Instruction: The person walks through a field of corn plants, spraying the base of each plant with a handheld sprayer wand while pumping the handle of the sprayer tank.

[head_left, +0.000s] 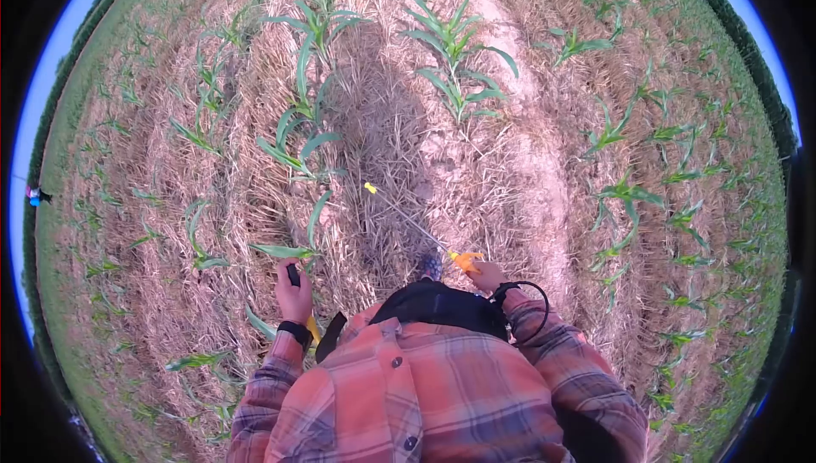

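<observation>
My right hand [487, 276] grips the orange handle of a thin spray wand [408, 221] that slants up and left, ending in a yellow nozzle [370, 188] over the straw between two crop rows. A black hose [531, 306] loops from that wrist. My left hand [293, 293] is closed around a small black handle [293, 273] beside a young corn plant [293, 251]. A black pack strap [438, 303] crosses my plaid shirt.
Rows of young corn plants [455, 55] run away from me through dry straw mulch [153, 208]. A bare soil strip [518, 157] lies to the right of the wand. A distant figure [36, 196] stands at the far left field edge.
</observation>
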`<state>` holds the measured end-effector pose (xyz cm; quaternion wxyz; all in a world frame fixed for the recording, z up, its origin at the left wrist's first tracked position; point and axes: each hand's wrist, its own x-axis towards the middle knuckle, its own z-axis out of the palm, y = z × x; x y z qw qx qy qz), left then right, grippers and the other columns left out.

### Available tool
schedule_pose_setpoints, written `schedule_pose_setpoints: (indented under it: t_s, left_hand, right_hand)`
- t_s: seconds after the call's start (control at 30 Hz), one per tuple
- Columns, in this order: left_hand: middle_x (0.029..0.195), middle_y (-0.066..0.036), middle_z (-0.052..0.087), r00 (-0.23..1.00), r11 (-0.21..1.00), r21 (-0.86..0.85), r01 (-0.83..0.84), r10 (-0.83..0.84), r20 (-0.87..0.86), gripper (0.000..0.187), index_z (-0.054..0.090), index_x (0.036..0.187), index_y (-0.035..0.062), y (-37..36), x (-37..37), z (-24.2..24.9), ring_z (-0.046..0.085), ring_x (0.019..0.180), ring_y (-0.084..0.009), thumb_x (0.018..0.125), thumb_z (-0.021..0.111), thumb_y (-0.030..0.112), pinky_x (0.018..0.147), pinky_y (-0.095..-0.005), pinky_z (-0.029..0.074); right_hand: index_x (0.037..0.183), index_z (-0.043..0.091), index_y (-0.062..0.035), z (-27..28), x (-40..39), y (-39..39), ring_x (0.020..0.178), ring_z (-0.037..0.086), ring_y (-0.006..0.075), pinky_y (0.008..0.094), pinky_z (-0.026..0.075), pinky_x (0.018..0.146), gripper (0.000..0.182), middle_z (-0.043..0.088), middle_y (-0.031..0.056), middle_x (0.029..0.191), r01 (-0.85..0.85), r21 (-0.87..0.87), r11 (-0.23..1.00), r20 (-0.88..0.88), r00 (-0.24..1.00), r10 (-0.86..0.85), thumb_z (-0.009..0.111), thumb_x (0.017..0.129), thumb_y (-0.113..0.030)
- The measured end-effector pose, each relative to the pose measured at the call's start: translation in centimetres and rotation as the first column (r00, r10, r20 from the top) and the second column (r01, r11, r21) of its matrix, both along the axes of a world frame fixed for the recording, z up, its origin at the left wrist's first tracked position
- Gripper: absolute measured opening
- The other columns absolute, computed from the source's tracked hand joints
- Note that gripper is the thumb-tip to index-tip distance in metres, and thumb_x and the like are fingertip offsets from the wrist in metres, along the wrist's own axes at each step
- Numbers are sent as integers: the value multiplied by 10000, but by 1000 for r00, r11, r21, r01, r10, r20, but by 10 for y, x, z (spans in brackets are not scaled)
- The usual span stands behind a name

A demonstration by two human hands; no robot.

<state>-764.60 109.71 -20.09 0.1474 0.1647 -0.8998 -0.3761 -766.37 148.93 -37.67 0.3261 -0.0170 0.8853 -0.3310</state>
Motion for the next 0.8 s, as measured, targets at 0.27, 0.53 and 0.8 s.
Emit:
schedule_pose_setpoints:
  t_s: [0.27, 0.53, 0.8]
  left_hand:
    - [643, 6, 381, 999, 992, 113, -48, 49, -8, 223, 455, 934, 69, 11, -44, 40, 350, 547, -69, 723, 491, 6, 475, -225, 304]
    - [729, 13, 411, 979, 965, 223, -137, 166, -115, 194, 450, 919, 34, -4, -49, 98, 337, 579, -55, 741, 477, -39, 529, -191, 318]
    - [649, -81, 453, 999, 998, 68, -16, 14, 31, 228, 459, 935, 76, -33, -168, -7, 433, 530, -150, 717, 505, 31, 498, -269, 362]
  right_hand:
    - [636, 559, -46, -21, -37, 69, 378, 475, 122, 276, 372, 375, 286, 515, 49, 493, 463, -28, 886, -2, 886, -463, 507, 752, -301]
    - [715, 534, -33, 1, -80, 91, 390, 453, 110, 258, 339, 351, 245, 501, 40, 508, 889, -41, 455, 109, 457, -883, 528, 768, -272]
    - [729, 523, -51, -1, -144, 42, 351, 432, 123, 272, 353, 319, 248, 486, 35, 490, 893, 21, 450, 126, 444, -887, 520, 780, -294]
